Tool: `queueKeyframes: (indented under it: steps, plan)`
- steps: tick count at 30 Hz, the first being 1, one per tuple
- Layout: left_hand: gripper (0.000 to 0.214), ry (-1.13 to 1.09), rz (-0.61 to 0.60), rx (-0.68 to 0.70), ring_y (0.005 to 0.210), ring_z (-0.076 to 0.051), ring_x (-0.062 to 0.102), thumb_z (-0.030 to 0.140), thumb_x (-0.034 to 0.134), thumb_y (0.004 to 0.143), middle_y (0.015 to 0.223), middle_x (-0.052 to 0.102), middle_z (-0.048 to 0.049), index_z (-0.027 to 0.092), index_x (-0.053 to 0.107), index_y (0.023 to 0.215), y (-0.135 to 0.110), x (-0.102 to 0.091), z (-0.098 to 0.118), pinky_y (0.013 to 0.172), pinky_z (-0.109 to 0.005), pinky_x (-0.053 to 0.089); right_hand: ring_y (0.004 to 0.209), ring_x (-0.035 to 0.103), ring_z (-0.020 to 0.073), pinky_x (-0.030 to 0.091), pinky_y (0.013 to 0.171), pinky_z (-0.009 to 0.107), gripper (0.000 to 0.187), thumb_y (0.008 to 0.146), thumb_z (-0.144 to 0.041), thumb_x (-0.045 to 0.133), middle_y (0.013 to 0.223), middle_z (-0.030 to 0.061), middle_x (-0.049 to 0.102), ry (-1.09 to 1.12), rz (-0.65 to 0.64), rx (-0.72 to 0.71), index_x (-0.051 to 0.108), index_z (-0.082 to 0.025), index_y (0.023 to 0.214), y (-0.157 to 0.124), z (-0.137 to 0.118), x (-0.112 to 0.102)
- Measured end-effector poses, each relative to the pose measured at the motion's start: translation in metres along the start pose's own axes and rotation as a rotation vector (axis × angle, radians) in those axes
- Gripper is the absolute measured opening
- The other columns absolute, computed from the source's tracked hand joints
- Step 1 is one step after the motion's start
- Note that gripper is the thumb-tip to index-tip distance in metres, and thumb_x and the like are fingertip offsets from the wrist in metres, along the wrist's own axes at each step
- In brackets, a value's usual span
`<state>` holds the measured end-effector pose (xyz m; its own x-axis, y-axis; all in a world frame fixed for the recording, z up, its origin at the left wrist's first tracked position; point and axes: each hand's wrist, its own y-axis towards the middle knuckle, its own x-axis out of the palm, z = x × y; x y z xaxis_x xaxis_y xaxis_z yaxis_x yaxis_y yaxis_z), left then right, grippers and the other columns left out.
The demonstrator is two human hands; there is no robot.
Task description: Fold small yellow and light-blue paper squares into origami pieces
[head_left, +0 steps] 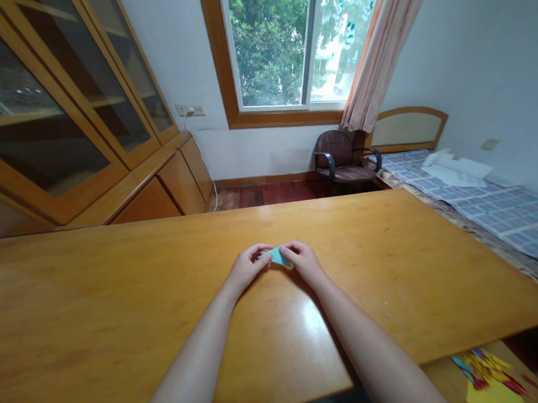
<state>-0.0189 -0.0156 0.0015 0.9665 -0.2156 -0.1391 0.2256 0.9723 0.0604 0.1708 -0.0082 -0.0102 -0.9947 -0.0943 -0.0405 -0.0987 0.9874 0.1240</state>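
Observation:
A small light-blue piece of folded paper is held just above the wooden table, near the middle of the view. My left hand pinches its left side between thumb and fingers. On the opposite side, my right hand grips the upper right part, with the thumb pressed on the paper. The fingers behind the paper are partly hidden. Both forearms reach in from the bottom edge.
Glass-doored cabinets line the left side. Beyond the table stand a maroon armchair and a bed with a checked sheet. At the lower right, a lower surface holds yellow paper and several colourful pieces.

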Motion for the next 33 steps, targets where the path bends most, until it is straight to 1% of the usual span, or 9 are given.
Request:
queueKeyframes:
  steps: [6,8,10,12,15,17,21,27,33]
  plan:
    - [0.038,0.003,0.019,-0.021,0.073,-0.018,0.064,0.038,0.071,0.073,0.081,0.067,-0.0030,0.015,0.067,0.103,0.001,0.001,0.002,0.072,-0.028,0.050,0.074,0.060,0.0188,0.046,0.071,0.030,0.021,0.081,-0.038,0.065,0.076,0.0031,0.069,-0.077,-0.017,-0.060,0.071,-0.018,0.077,-0.001,-0.002,0.002]
    - [0.038,-0.015,0.066,-0.028,0.071,-0.017,0.063,0.037,0.072,0.072,0.077,0.065,-0.0015,0.015,0.067,0.103,0.002,0.000,0.002,0.069,-0.027,0.049,0.077,0.060,0.0181,0.047,0.073,0.030,0.019,0.082,-0.035,0.065,0.082,0.0035,0.068,-0.092,-0.014,-0.104,0.071,-0.019,0.089,-0.002,-0.003,0.003]
    - [0.041,-0.062,0.117,-0.032,0.069,-0.016,0.062,0.037,0.072,0.071,0.074,0.062,0.0004,0.014,0.066,0.105,0.004,-0.002,-0.001,0.067,-0.026,0.047,0.077,0.059,0.0162,0.048,0.072,0.028,0.027,0.081,-0.032,0.068,0.092,0.0038,0.068,-0.117,-0.030,-0.157,0.068,-0.020,0.105,-0.004,-0.004,0.005]
    - [0.045,-0.128,0.149,-0.034,0.067,-0.015,0.061,0.037,0.072,0.072,0.073,0.060,0.0015,0.014,0.063,0.109,0.007,-0.003,-0.005,0.065,-0.024,0.046,0.079,0.059,0.0153,0.049,0.071,0.027,0.035,0.078,-0.028,0.071,0.100,0.0043,0.065,-0.168,-0.060,-0.235,0.065,-0.022,0.112,-0.006,-0.006,0.007]
    - [0.049,-0.179,0.158,-0.033,0.066,-0.014,0.060,0.037,0.073,0.072,0.073,0.060,0.0019,0.015,0.061,0.114,0.008,-0.004,-0.010,0.063,-0.023,0.044,0.088,0.060,0.0164,0.050,0.077,0.028,0.029,0.078,-0.020,0.070,0.102,0.0051,0.062,-0.246,-0.102,-0.369,0.068,-0.023,0.107,-0.008,-0.008,0.009]
    - [0.048,-0.182,0.144,-0.036,0.065,-0.013,0.059,0.037,0.073,0.073,0.071,0.058,0.0026,0.015,0.061,0.114,0.008,-0.004,-0.011,0.061,-0.022,0.043,0.090,0.061,0.0168,0.050,0.079,0.029,0.023,0.082,-0.017,0.066,0.099,0.0050,0.063,-0.281,-0.127,-0.410,0.070,-0.022,0.104,-0.008,-0.008,0.009]
    - [0.046,-0.161,0.116,-0.032,0.063,-0.013,0.058,0.038,0.072,0.074,0.068,0.057,0.0035,0.015,0.061,0.113,0.007,-0.003,-0.009,0.058,-0.022,0.042,0.083,0.063,0.0172,0.050,0.076,0.029,0.014,0.085,-0.018,0.065,0.090,0.0044,0.069,-0.326,-0.136,-0.409,0.072,-0.022,0.096,-0.007,-0.005,0.007]
    - [0.045,-0.163,0.109,-0.037,0.066,-0.014,0.060,0.040,0.071,0.076,0.072,0.061,0.0018,0.016,0.063,0.113,0.004,-0.001,-0.003,0.062,-0.023,0.045,0.079,0.066,0.0179,0.051,0.073,0.028,0.010,0.084,-0.022,0.067,0.087,0.0054,0.073,-0.293,-0.058,-0.335,0.074,-0.020,0.091,-0.008,-0.004,0.006]
    - [0.036,-0.076,0.093,-0.018,0.068,-0.016,0.059,0.043,0.069,0.076,0.077,0.067,-0.0029,0.015,0.070,0.099,0.001,0.001,0.006,0.062,-0.025,0.046,0.077,0.067,0.0180,0.051,0.073,0.029,0.010,0.083,-0.024,0.067,0.086,0.0042,0.075,-0.264,0.006,-0.266,0.075,-0.022,0.088,-0.008,-0.006,0.004]
